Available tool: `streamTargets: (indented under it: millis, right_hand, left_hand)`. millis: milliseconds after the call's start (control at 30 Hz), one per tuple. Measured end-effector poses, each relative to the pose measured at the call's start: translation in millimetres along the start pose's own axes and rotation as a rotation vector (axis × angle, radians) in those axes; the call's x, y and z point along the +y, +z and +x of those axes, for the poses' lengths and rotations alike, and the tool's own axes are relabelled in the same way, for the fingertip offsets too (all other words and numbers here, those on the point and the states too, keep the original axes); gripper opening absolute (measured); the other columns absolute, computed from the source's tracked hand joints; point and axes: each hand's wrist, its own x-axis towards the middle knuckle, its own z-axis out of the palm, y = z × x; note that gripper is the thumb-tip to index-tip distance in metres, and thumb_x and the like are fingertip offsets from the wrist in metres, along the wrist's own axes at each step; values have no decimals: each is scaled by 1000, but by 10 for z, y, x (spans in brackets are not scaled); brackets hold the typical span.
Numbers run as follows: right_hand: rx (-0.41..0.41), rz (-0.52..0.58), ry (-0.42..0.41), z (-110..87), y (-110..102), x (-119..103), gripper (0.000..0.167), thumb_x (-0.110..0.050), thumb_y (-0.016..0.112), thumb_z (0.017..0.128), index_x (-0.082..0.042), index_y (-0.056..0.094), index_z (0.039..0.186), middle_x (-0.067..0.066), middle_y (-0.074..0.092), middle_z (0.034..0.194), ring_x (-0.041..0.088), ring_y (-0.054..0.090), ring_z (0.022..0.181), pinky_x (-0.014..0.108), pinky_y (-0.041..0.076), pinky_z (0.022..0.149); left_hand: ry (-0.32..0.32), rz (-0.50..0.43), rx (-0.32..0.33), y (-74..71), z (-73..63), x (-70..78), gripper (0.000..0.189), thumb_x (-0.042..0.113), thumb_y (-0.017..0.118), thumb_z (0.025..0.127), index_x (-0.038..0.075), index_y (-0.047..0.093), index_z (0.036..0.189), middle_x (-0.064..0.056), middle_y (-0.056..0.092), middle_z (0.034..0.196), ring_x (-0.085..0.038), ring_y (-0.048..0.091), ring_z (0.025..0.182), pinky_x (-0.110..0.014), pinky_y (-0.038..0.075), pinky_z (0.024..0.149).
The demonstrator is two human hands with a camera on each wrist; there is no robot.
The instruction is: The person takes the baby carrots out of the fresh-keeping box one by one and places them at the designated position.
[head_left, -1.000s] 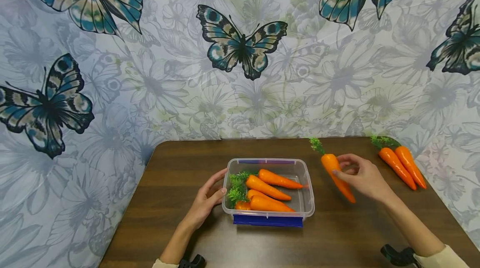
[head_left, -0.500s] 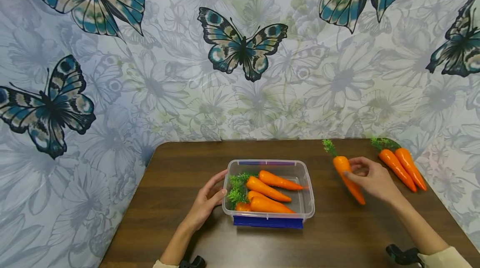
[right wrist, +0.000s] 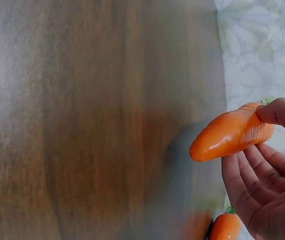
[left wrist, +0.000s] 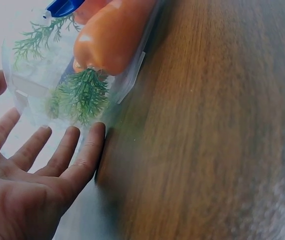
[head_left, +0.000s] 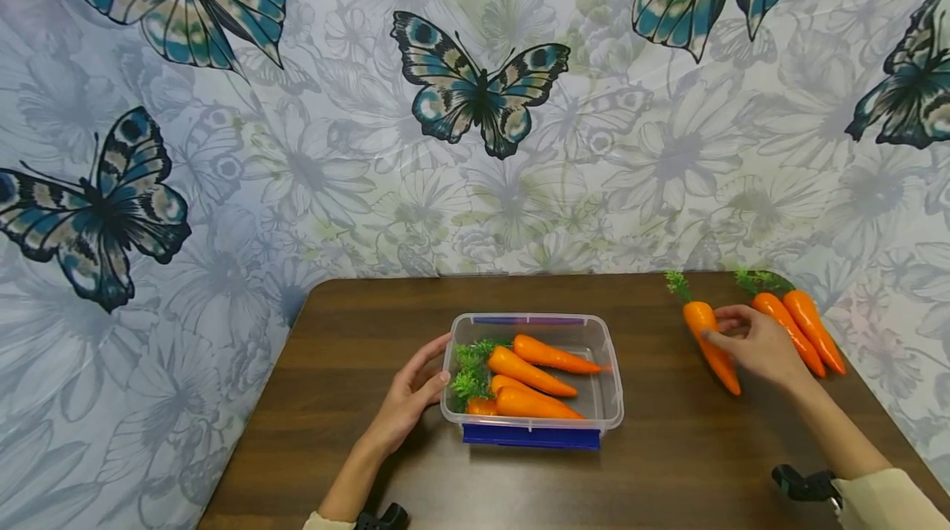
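Since the right hand point(head_left: 757, 346) has the loose carrot point(head_left: 711, 349) pinched by its fat end, right of centre in the frame, I'd guess that's just the easiest bit to hang on to: thumb on one side, fingers on the other, green top pointing up and left. Left hand point(head_left: 406, 390) isn't gripping anything, its fingers are pretty straight and rest against the left wall of the clear box point(head_left: 603, 394), lower middle, probably to steady it. Carrots inside point(head_left: 532, 373) lie with their greens bunched at the left and tips mostly aimed right, which looks like a way to fit them side by side. Two more carrots point(head_left: 790, 336) sit together toward the right edge of the table point(head_left: 356, 349). As for brands, labels or writing, nothing I can read, not even on the blue latch point(head_left: 530, 437).
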Motion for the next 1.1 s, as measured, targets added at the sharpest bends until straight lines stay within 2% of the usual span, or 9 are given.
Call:
streamTargets:
  millis: [200,333,433,500,633,900,1100]
  right_hand:
    - [21,-30,17,20,-39,85,68,-49,72,102,5,60,140,26,72,124,18,70,96,25,55,69]
    - [52,-71,30,28,-74,145,66,-49,71,101,5,62,137,25,73,120,30,71,100,29,51,75]
    - [63,-100,49,24,-96,192,66,-49,71,101,7,62,136,26,74,118,41,70,104,36,50,78]
    - [65,-112,62,16,-115,211,67,-49,70,102,8,62,135,28,74,117,43,69,104,40,51,78]
    - [63,-128,81,12,-154,259,68,-49,69,102,10,61,135,29,74,117,44,70,101,44,51,78]
    - [100,-181,98,19,-189,391,66,-48,68,102,10,60,133,29,75,114,45,70,98,47,50,75]
    - [114,-230,76,33,-196,435,61,-44,72,101,9,61,129,27,74,110,41,70,92,41,48,69]
  left_hand:
    - [23,1,-10,-13,4,16,59,15,57,112,21,39,167,-17,35,174,-49,52,145,-34,63,97]
    - [23,3,-12,-17,6,17,59,15,57,112,22,39,167,-16,35,174,-50,52,146,-34,63,98]
    - [14,7,-6,-16,5,9,59,15,58,112,22,39,167,-16,36,174,-46,54,145,-35,63,98]
    - [14,17,-3,-19,7,-2,59,16,58,111,21,39,167,-17,36,173,-44,56,144,-35,64,97]
    - [15,23,-7,-32,12,-25,59,15,58,111,20,39,167,-18,36,173,-42,57,143,-36,64,97]
    - [33,5,-23,-36,27,-24,59,14,57,112,20,39,167,-18,35,173,-53,51,146,-35,63,98]
    - [41,5,-24,-34,17,-14,59,14,57,112,20,38,168,-18,34,174,-56,49,146,-35,63,98]
